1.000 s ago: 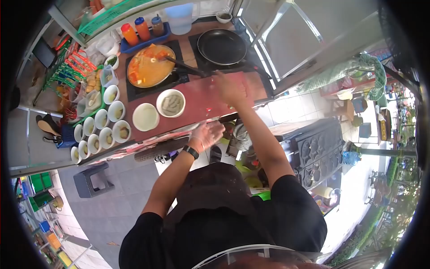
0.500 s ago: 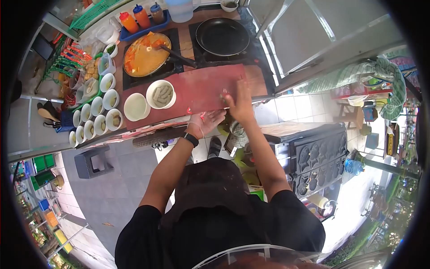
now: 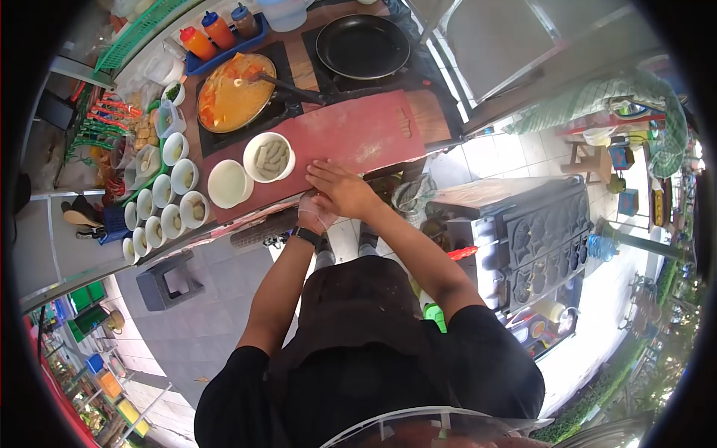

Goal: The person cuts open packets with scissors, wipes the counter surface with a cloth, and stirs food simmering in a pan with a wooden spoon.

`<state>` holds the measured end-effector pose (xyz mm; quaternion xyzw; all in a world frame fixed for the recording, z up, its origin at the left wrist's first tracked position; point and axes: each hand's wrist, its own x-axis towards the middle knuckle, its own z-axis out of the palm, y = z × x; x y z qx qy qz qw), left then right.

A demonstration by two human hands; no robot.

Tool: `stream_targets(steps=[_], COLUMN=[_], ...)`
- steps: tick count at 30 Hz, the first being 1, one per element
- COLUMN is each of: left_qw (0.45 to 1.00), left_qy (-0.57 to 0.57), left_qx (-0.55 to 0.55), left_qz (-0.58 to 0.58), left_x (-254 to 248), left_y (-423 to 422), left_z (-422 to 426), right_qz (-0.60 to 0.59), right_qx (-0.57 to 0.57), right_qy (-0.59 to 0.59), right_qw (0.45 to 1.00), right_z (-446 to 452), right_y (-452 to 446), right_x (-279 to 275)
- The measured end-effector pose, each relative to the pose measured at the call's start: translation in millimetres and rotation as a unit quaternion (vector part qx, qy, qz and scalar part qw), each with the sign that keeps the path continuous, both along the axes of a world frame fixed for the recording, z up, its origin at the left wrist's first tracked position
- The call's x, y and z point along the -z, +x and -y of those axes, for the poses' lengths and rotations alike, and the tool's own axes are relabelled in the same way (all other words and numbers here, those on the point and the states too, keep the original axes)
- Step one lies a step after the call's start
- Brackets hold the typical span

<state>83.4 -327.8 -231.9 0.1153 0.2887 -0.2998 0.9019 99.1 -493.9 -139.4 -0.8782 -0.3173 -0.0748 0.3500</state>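
Note:
My right hand lies across the front edge of the red cutting board, its fingers stretched toward the left. My left hand, in what looks like a clear plastic glove, is just below, touching the right; its fingers are mostly hidden. Nearest to both hands is a white cup holding greyish, finger-shaped pieces. Left of that cup stands a second white cup, with pale contents. Small pale crumbs lie on the right part of the board.
Behind the board are a pan of orange-red sauce with a dark-handled utensil and a black frying pan. Several small white cups stand in rows at left. Sauce bottles sit in a blue tray. A black moulded griddle is at right.
My right hand has moved left from the board's right side to my left hand. The left hand has shifted slightly down and left. A red object now shows beside my right forearm.

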Motion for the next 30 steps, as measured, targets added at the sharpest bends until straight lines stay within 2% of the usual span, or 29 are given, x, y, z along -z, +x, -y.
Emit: stream_targets(steps=[3, 5, 7, 8, 9, 10, 11, 13, 14, 15, 17, 19, 21, 22, 23, 25, 26, 28, 29, 30], left_qw=[0.999, 0.999, 0.998, 0.998, 0.997, 0.997, 0.997, 0.995, 0.994, 0.993, 0.987, 0.982, 0.972, 0.989, 0.988, 0.982, 0.982, 0.947, 0.92, 0.889], left_qy=[-0.026, -0.015, -0.004, -0.041, -0.076, 0.038, 0.04, -0.061, -0.004, -0.003, 0.016, 0.008, 0.106, -0.016, -0.022, 0.035, 0.028, 0.129, 0.184, 0.237], left_qx=[-0.023, 0.007, 0.047, 0.038, 0.03, 0.021, 0.032, 0.064, 0.068, 0.077, 0.07, 0.065, 0.074, 0.108, 0.115, -0.024, -0.017, 0.041, 0.064, 0.085], left_qz=[0.021, 0.033, 0.04, 0.016, -0.008, -0.059, -0.066, -0.056, -0.082, -0.089, -0.147, -0.175, -0.195, -0.102, -0.1, -0.185, -0.185, -0.291, -0.34, -0.381], left_x=[15.9, 3.2, 3.0, 6.5, 9.9, -10.3, 9.1, 54.0, 69.5, 87.3, 150.5, 237.0, 316.4, 435.0, 456.1, 469.2, 471.2, 457.3, 438.9, 415.0], left_y=[0.6, 2.1, -4.0, -7.7, -10.1, -11.4, -13.8, -21.0, -22.9, -23.3, -25.1, -25.9, -28.5, -42.6, -30.2, 5.1, 12.3, -3.8, -13.9, -18.0], left_z=[-15.6, -17.8, -17.1, -15.9, -13.0, -0.6, -2.3, -5.0, -2.0, 1.6, 2.0, 3.4, 9.2, -17.2, -11.9, 15.2, 27.1, 27.1, 14.5, 4.5], right_qz=[0.013, 0.001, -0.055, -0.085, -0.09, -0.148, -0.204, -0.192, -0.23, -0.266, -0.258, -0.39, -0.396, -0.399, -0.393, -0.32, -0.289, -0.151, -0.217, -0.212], right_qx=[-0.006, -0.006, 0.058, 0.117, 0.129, 0.195, 0.259, 0.294, 0.303, 0.311, 0.329, 0.358, 0.379, 0.395, 0.403, 0.423, 0.432, 0.463, 0.507, 0.543], right_qy=[-0.018, -0.027, 0.059, 0.11, 0.11, 0.173, 0.234, 0.234, 0.239, 0.245, 0.233, 0.197, 0.187, 0.175, 0.173, 0.181, 0.158, 0.049, 0.097, 0.101], right_qw=[1.0, 1.0, 0.995, 0.983, 0.981, 0.954, 0.915, 0.907, 0.893, 0.879, 0.878, 0.825, 0.815, 0.809, 0.808, 0.828, 0.84, 0.872, 0.829, 0.806], right_z=[2.4, 10.9, 11.4, 8.0, 5.4, 3.6, 2.7, 3.4, 5.8, 8.0, 12.4, 19.7, 25.8, 27.9, 28.8, 33.6, 34.7, 46.6, 48.3, 54.5], right_y=[-25.9, -60.2, -93.5, -105.9, -119.9, -133.0, -144.3, -162.7, -176.6, -189.3, -211.8, -236.7, -257.0, -264.2, -270.1, -274.4, -275.3, -251.5, -236.4, -211.0], right_x=[12.5, 9.7, 2.9, 3.9, 12.4, 25.7, 40.0, 59.0, 68.6, 76.9, 89.0, 109.5, 137.0, 149.4, 162.2, 184.5, 195.7, 196.0, 193.5, 189.6])
